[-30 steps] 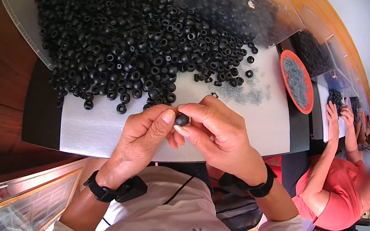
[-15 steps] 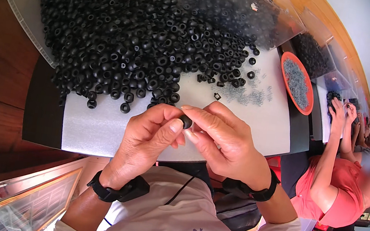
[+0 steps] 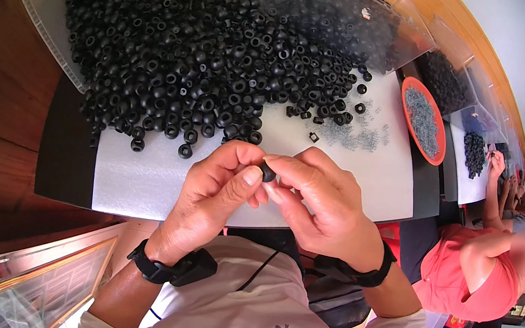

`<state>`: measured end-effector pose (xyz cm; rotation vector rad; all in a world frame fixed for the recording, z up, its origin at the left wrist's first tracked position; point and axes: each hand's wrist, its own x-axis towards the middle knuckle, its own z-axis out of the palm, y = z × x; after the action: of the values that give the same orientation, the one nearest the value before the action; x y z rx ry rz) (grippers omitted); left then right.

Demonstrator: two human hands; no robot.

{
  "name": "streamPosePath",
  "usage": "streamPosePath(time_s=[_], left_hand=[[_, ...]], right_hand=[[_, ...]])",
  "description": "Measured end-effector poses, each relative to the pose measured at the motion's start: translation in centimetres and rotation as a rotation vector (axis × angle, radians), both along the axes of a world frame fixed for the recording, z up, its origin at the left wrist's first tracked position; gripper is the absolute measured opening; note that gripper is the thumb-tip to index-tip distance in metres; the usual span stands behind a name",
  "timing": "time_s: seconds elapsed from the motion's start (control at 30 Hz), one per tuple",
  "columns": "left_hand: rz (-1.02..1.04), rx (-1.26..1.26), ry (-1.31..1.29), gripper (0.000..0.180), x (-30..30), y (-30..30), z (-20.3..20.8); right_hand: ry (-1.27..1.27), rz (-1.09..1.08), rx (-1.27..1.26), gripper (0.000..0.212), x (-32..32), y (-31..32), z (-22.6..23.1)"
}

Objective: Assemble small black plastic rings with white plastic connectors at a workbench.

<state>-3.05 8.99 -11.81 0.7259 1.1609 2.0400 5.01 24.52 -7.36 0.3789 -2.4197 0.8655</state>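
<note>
A small round black plastic cord lock [image 3: 267, 172] is held up over the near edge of the white sheet. My left hand [image 3: 222, 182] pinches it from the left between thumb and fingers. From the right, my right hand [image 3: 318, 200] closes thumb and forefinger at the same piece; anything smaller between those fingertips is hidden. Just beyond my hands spreads a big heap of like black pieces [image 3: 176, 61], many showing holes. Small thin grey springs [image 3: 349, 134] lie scattered to the right of the heap, near a loose black square-holed part [image 3: 313, 137].
An orange bowl [image 3: 441, 151] of springs sits at the right. Clear plastic bins [image 3: 44, 26] border the heap at left and back. A white foam sheet [image 3: 136, 178] covers the dark table. A co-worker in a red top [image 3: 466, 265] sits to the right beside another black pile [image 3: 473, 155].
Both my hands keep their pinch on the cord lock, with hardly any movement. The co-worker's nearer arm has drawn back from the pile at the right. The view has shifted slightly.
</note>
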Motion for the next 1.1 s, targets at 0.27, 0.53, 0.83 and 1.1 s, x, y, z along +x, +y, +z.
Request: streamPosePath(time_s=[0.27, 0.53, 0.83, 1.1], left_hand=[[-0.055, -0.039, 0.001, 0.024, -0.1, -0.3, 0.2], [-0.036, -0.003, 0.005, 0.026, 0.0, -0.2, 0.2], [-0.065, -0.029, -0.011, 0.023, -0.1, -0.3, 0.6], [-0.064, -0.054, -0.024, 0.021, 0.1, -0.4, 0.7]], right_hand=[[-0.044, 0.052, 0.029, 0.035, -0.2, 0.6, 0.7], [-0.075, 0.04, 0.046, 0.029, 0.0, 0.3, 1.3], [-0.416, -0.023, 0.388, 0.008, -5.1, 5.8, 1.6], [-0.424, -0.022, 0.691, 0.012, -7.6, 4.4, 1.1]])
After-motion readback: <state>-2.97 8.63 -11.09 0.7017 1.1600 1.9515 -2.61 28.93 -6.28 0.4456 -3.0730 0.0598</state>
